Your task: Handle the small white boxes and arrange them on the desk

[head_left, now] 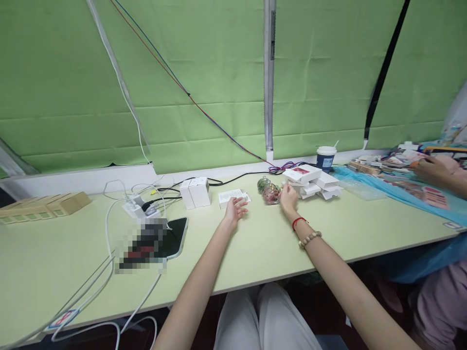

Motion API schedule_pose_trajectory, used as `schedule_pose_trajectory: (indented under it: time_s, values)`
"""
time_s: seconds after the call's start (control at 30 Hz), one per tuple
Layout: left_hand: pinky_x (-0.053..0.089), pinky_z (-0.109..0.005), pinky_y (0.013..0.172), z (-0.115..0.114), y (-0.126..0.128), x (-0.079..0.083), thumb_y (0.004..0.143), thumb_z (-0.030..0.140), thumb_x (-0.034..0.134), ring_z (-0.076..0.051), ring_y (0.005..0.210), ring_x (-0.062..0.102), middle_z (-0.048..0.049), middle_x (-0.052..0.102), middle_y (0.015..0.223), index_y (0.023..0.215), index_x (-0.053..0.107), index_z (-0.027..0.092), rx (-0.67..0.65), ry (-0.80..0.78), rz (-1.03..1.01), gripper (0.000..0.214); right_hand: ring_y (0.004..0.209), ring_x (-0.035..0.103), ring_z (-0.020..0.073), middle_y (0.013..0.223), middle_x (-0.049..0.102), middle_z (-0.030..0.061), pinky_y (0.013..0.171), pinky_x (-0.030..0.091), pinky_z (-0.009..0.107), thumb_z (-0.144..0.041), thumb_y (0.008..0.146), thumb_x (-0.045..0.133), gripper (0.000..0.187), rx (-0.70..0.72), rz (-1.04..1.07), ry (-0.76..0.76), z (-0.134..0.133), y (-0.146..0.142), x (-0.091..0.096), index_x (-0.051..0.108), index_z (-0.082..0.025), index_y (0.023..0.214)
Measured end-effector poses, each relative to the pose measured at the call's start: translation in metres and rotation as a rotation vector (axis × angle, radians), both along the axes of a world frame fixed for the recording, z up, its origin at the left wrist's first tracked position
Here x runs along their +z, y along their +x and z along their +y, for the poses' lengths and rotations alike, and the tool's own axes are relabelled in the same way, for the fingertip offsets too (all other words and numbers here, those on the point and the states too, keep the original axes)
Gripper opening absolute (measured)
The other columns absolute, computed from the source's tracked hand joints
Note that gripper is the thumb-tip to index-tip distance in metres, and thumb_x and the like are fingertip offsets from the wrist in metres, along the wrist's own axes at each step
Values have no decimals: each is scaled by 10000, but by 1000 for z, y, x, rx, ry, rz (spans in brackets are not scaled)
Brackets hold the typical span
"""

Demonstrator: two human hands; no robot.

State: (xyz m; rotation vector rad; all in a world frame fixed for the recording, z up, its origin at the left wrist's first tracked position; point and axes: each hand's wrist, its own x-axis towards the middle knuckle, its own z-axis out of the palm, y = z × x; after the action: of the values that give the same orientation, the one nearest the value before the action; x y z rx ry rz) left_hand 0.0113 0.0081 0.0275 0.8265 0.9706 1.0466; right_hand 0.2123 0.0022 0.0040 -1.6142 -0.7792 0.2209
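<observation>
My left hand [235, 210] lies on the pale green table [255, 248], fingers loosely curled, just below a small white card packet [233, 197]. I cannot make out anything held in it. My right hand [288, 197] reaches forward with its fingers at a clear bag of small red and green items [269, 191], beside a pile of flat white boxes [312, 182]. The wrist wears a red string and a bead bracelet.
A white cube box [195, 193] stands left of the card. A power strip with white cables [140, 208], a dark phone [175, 232] and cardboard boxes [44, 206] lie to the left. A paper cup [325, 158] stands at the back. Another person's hand [430, 167] works over blue plastic at right.
</observation>
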Motion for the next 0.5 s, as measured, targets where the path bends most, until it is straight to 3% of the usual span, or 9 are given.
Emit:
schedule_pose_trajectory:
  time_s: [0.17, 0.3, 0.5]
  values:
    - [339, -186, 400, -2, -1, 0, 840, 291, 341, -91, 414, 501, -20, 591, 648, 934, 491, 142, 0, 3, -1, 232, 761, 582, 221, 846, 661, 111, 686, 396, 296, -439, 866, 325, 443, -32, -32, -172, -2, 8, 1, 674, -167, 882]
    - [341, -191, 408, -2, -2, 0, 826, 284, 338, -96, 421, 510, -25, 601, 660, 927, 495, 141, 7, 22, 20, 236, 868, 595, 245, 958, 659, 123, 748, 416, 310, -437, 827, 463, 377, -30, -143, -178, -5, 23, 2, 696, -164, 941]
    - [315, -200, 438, -1, -2, -1, 782, 242, 361, -86, 405, 477, -14, 603, 625, 866, 512, 154, 232, 243, 305, 193, 870, 607, 233, 953, 667, 115, 781, 435, 321, -297, 769, 585, 279, 30, -266, -172, -6, 32, 0, 692, -152, 982]
